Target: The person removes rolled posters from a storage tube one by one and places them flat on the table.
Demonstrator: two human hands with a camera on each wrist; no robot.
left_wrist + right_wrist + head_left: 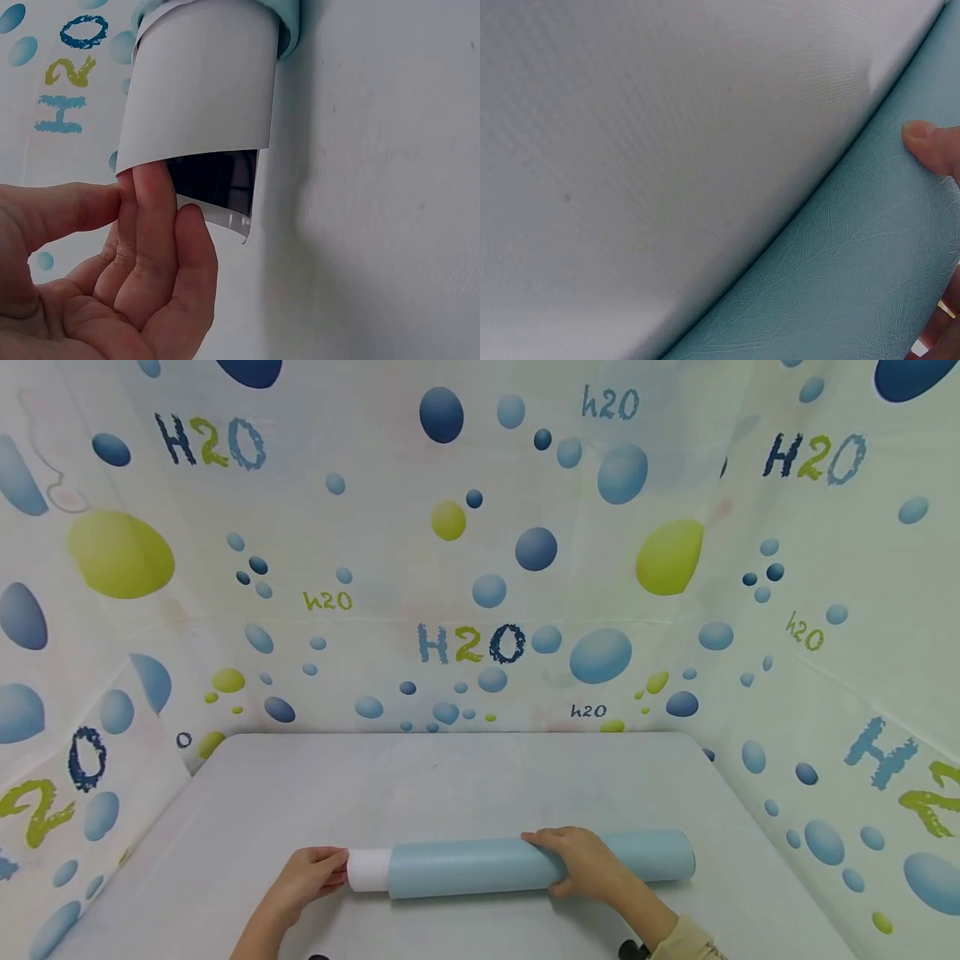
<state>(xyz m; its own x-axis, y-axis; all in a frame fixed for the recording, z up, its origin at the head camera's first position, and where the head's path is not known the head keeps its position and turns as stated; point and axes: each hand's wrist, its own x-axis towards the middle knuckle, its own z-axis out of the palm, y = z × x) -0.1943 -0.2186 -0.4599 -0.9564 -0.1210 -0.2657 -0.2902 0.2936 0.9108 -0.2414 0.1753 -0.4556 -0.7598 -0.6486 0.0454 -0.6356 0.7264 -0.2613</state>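
A light blue, leather-textured roll lies lengthwise across the table. From its left end sticks out a rolled white sheet; inside its open end, a dark glossy surface shows in the left wrist view. My left hand pinches the edge of that white sheet, thumb outside and some fingers tucked into the opening. Over the blue roll, right of its middle, my right hand grips it, thumb on the near side and fingers over the far side. In the right wrist view the thumb presses the blue surface.
A white-covered table lies under the roll. Behind it and at both sides hang white curtains printed with bubbles and H2O lettering. Small dark objects show at the bottom edge of the head view.
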